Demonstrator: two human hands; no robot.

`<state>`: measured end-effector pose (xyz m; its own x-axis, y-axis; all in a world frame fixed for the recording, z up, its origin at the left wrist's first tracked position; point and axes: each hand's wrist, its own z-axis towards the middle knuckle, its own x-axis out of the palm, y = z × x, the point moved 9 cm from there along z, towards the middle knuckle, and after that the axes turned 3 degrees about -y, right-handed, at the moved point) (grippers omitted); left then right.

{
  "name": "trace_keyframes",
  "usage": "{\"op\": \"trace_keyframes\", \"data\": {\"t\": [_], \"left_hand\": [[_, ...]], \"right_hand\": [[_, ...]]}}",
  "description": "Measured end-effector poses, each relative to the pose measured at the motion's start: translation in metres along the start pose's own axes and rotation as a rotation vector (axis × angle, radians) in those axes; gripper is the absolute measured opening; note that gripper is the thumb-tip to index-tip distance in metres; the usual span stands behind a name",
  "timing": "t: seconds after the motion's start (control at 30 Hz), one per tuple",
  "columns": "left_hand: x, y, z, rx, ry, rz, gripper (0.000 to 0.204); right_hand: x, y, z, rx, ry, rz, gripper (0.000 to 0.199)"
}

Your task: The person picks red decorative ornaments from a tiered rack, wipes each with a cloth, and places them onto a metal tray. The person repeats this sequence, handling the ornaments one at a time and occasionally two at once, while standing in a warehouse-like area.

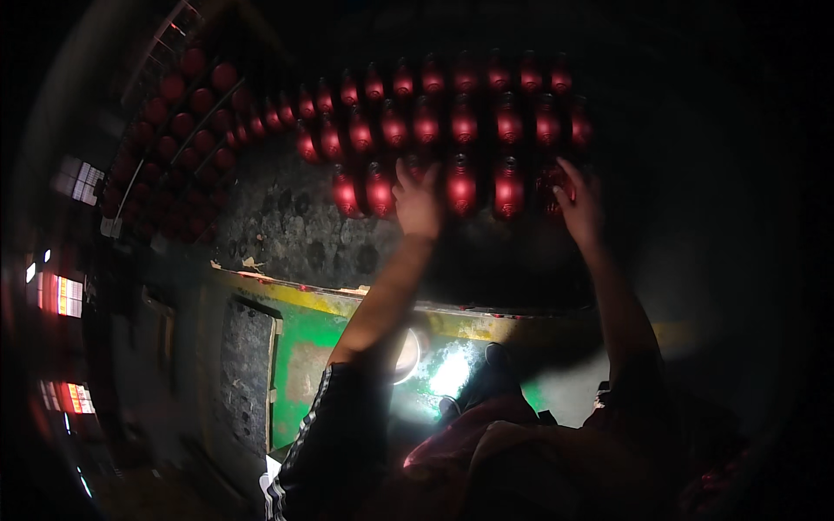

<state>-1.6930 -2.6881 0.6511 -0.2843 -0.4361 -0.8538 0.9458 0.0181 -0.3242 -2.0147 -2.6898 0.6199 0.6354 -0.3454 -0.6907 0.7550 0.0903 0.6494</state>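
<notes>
Shiny red bottles with narrow dark necks stand in rows on a dark, stained surface. My left hand [419, 201] reaches into the front row, its fingers on either side of a red bottle [417, 165] that it mostly hides. Beside it on the left is another red bottle [380, 191]. Two more, a red bottle [461, 185] and a red bottle [508, 188], stand between my hands. At the row's right end my right hand [582, 207] has its fingers and thumb closed around a dim red bottle [549, 187], partly lost in shadow.
Further rows of red bottles [426, 122] stand behind. A rack of round red pieces [201, 101] is at the far left. The dark surface [291, 221] ends at a yellow edge [339, 302]; below it are a green floor [300, 326] and a bright lamp [407, 356].
</notes>
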Motion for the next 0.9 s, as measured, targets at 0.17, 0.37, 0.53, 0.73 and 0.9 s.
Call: {"op": "trace_keyframes", "data": {"t": [0.17,0.37,0.53,0.73,0.9], "left_hand": [[-0.044,0.011,-0.042,0.043,-0.038,-0.211,0.057],[-0.108,0.166,-0.211,-0.573,-0.007,-1.377,0.073],[-0.085,0.277,-0.361,-1.209,-0.115,-2.061,0.062],[-0.067,0.317,-0.403,-1.184,0.176,-2.798,0.071],[-0.099,0.325,-0.399,-0.914,0.117,-2.971,0.067]], "right_hand": [[-0.034,-0.040,-0.028,0.205,0.011,0.744,0.065],[-0.037,-0.002,-0.190,0.560,0.108,1.436,0.067],[0.118,0.122,-0.323,0.720,0.497,1.964,0.058],[0.294,0.238,-0.411,-0.089,0.827,0.868,0.068],[0.357,0.305,-0.437,0.768,1.108,1.838,0.042]]}}
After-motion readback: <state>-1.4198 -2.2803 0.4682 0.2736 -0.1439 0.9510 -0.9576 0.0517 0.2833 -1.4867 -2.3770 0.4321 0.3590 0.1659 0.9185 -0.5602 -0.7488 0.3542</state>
